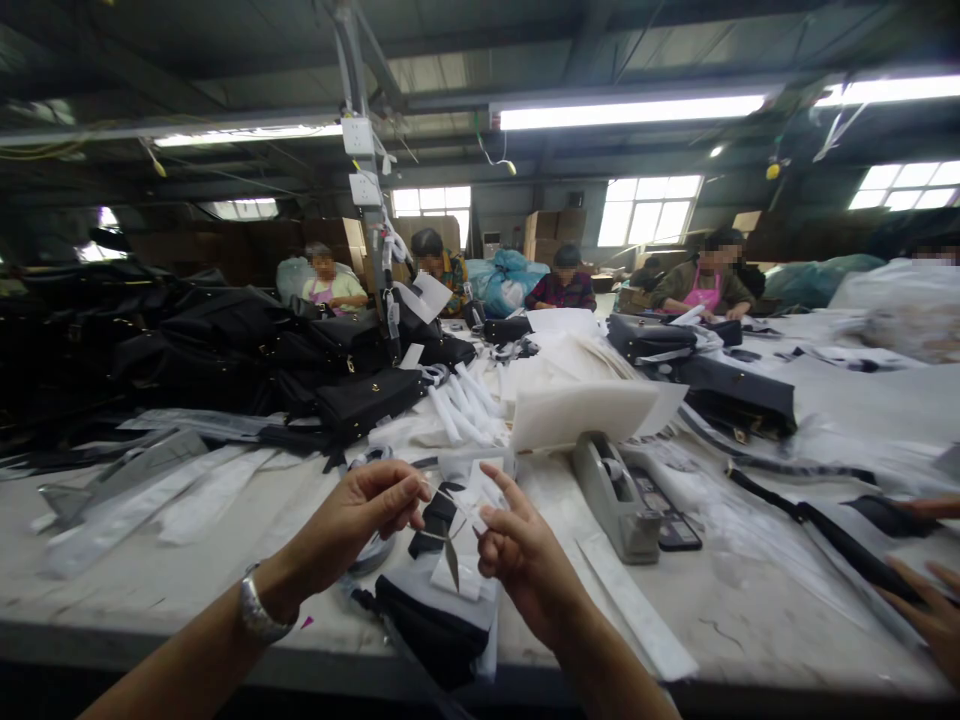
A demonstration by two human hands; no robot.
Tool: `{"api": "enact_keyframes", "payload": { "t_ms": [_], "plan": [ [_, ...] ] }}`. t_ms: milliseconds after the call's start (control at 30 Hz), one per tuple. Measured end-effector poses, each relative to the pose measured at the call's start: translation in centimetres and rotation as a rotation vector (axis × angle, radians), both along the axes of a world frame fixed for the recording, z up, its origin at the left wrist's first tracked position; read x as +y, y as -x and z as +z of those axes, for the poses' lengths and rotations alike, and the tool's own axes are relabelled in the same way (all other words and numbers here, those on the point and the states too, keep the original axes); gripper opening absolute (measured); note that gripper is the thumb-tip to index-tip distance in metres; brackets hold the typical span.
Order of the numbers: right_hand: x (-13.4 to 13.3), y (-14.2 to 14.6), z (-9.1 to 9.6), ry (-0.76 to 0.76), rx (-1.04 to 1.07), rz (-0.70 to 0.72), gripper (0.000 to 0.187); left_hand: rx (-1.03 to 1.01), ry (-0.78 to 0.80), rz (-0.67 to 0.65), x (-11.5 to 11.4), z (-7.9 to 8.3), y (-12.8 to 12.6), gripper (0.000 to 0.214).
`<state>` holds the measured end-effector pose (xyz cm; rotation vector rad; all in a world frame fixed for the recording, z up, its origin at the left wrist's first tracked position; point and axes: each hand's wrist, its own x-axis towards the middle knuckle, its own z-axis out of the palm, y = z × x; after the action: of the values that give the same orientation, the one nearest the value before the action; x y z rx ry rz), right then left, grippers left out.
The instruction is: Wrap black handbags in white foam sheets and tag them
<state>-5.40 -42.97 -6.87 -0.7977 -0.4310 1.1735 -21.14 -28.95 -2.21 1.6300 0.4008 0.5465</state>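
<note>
My left hand (367, 510) and my right hand (517, 550) are raised over the near table edge, both pinching a clear strip of tape (450, 512) stretched between them. The left fingers close on one end. On the right, thumb and fingers pinch the other end while the index finger sticks up. Under the hands lies a black bag part (435, 610) wrapped in white paper, with a black strap piece (435, 520) above it. A grey tape dispenser (615, 490) stands just right of my right hand.
Black handbags (225, 350) are piled at the left and back. White wrapped straps (465, 400) and foam sheets (585, 410) lie mid-table. Long black straps (825, 525) run at right, near another person's hands (930, 590). Several workers sit at the far side.
</note>
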Motion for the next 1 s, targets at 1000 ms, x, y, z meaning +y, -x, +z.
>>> {"api": "enact_keyframes", "payload": {
  "t_ms": [1000],
  "plan": [
    [-0.6,-0.2,-2.0,-0.242,-1.027,-0.323,0.046,-0.013,0.331,-0.056,-2.2,1.9,-2.6,0.026]
  ]
}}
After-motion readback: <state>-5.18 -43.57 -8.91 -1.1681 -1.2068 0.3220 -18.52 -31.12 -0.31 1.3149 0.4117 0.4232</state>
